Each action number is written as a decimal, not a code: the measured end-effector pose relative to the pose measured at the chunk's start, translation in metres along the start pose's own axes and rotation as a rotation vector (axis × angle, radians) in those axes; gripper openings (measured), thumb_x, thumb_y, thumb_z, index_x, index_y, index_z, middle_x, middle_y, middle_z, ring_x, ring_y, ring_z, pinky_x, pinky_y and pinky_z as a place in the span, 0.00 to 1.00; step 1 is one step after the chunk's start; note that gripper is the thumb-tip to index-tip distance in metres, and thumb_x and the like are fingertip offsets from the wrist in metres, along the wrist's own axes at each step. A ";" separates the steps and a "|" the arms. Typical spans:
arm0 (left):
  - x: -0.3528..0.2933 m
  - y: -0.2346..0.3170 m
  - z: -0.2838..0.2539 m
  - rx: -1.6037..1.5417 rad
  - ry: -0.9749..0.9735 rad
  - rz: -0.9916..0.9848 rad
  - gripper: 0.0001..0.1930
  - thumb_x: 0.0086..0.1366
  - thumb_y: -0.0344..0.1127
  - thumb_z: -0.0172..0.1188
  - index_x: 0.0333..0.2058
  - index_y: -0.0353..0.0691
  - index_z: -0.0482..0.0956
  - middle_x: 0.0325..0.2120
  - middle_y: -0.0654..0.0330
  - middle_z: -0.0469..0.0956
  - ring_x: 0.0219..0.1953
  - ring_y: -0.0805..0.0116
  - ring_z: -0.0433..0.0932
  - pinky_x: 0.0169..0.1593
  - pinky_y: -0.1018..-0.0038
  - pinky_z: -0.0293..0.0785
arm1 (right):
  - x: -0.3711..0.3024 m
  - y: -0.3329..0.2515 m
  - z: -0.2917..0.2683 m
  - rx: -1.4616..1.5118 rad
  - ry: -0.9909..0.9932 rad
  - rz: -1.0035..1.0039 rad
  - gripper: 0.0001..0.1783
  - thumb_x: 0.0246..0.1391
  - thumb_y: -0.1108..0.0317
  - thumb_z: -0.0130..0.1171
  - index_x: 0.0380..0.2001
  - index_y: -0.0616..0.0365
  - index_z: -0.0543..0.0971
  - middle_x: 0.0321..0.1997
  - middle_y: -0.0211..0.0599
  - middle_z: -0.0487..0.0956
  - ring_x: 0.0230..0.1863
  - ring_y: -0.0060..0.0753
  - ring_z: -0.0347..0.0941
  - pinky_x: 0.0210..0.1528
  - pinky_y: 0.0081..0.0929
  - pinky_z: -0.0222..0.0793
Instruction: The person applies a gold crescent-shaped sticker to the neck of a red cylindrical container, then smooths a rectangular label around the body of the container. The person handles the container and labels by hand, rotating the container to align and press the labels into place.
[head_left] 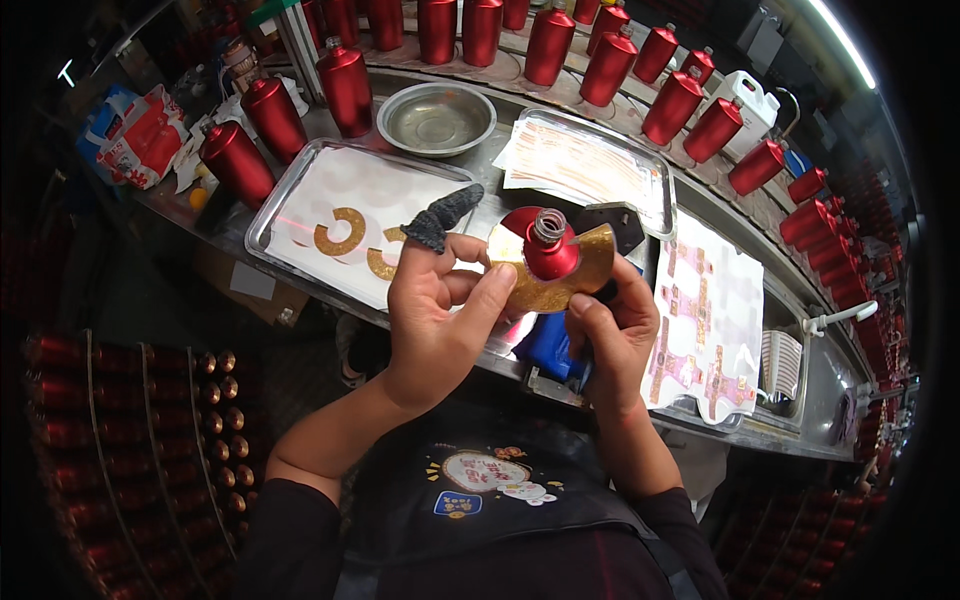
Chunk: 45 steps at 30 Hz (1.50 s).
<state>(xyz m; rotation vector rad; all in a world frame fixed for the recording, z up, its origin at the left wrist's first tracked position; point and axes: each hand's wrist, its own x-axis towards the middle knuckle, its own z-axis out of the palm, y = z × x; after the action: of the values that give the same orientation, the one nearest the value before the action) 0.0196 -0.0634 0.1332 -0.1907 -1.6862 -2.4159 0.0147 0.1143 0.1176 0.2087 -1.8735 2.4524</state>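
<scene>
Gold label (541, 297), one, arc-shaped, rounds the red bottle's (552, 264) 6 o'clock side, thumb-and-finger pinched by left hand (440, 305) at 8, right hand (618, 332) at 5; seemingly light, springy, crease-prone, best held by edges.

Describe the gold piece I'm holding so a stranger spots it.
Right of the metal tray on the left are the left hand and right hand. Between them, curving around a red bottle, is the gold piece. Unlike the gold arcs on the tray, it's held.
</scene>
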 end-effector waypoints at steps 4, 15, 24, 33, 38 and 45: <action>0.007 -0.018 0.010 -0.026 0.040 -0.034 0.14 0.67 0.23 0.59 0.47 0.31 0.64 0.39 0.56 0.75 0.31 0.72 0.84 0.35 0.78 0.84 | 0.014 0.006 -0.018 -0.108 -0.021 -0.132 0.25 0.55 0.83 0.56 0.59 0.68 0.74 0.54 0.38 0.78 0.56 0.27 0.74 0.61 0.26 0.67; 0.012 -0.044 -0.002 0.041 0.075 -0.088 0.25 0.63 0.18 0.58 0.58 0.34 0.63 0.38 0.64 0.70 0.31 0.83 0.76 0.33 0.87 0.70 | 0.036 0.016 -0.020 -0.182 0.039 -0.068 0.27 0.56 0.82 0.53 0.62 0.67 0.72 0.52 0.37 0.79 0.46 0.20 0.77 0.48 0.17 0.73; 0.041 -0.070 -0.018 -0.088 -0.121 -0.126 0.30 0.69 0.37 0.63 0.64 0.31 0.64 0.60 0.50 0.69 0.62 0.66 0.69 0.67 0.68 0.62 | 0.030 0.031 -0.003 -0.189 0.099 -0.094 0.39 0.54 0.74 0.70 0.67 0.63 0.64 0.64 0.41 0.69 0.38 0.16 0.78 0.38 0.11 0.74; 0.031 -0.065 -0.022 -0.146 -0.191 -0.155 0.33 0.69 0.35 0.62 0.67 0.29 0.59 0.60 0.51 0.70 0.59 0.68 0.72 0.64 0.70 0.66 | 0.033 0.028 -0.010 -0.051 0.042 0.013 0.40 0.53 0.76 0.67 0.68 0.62 0.63 0.63 0.40 0.70 0.39 0.18 0.78 0.37 0.11 0.73; 0.025 -0.066 -0.017 0.030 -0.121 -0.064 0.34 0.68 0.34 0.63 0.66 0.26 0.59 0.59 0.49 0.70 0.57 0.69 0.73 0.61 0.71 0.69 | 0.036 0.030 -0.009 -0.101 0.014 -0.028 0.40 0.53 0.77 0.67 0.68 0.63 0.63 0.63 0.39 0.70 0.39 0.19 0.78 0.36 0.12 0.72; 0.027 -0.063 -0.019 -0.112 -0.135 -0.217 0.22 0.72 0.29 0.57 0.57 0.24 0.61 0.66 0.44 0.65 0.65 0.65 0.66 0.68 0.67 0.62 | 0.034 0.028 -0.003 -0.215 0.074 -0.036 0.38 0.55 0.75 0.67 0.67 0.63 0.65 0.61 0.39 0.71 0.39 0.19 0.78 0.37 0.12 0.73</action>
<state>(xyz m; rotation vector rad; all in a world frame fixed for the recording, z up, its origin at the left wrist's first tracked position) -0.0206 -0.0620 0.0748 -0.2005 -1.7082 -2.7159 -0.0226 0.1085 0.0949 0.1391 -2.0620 2.1824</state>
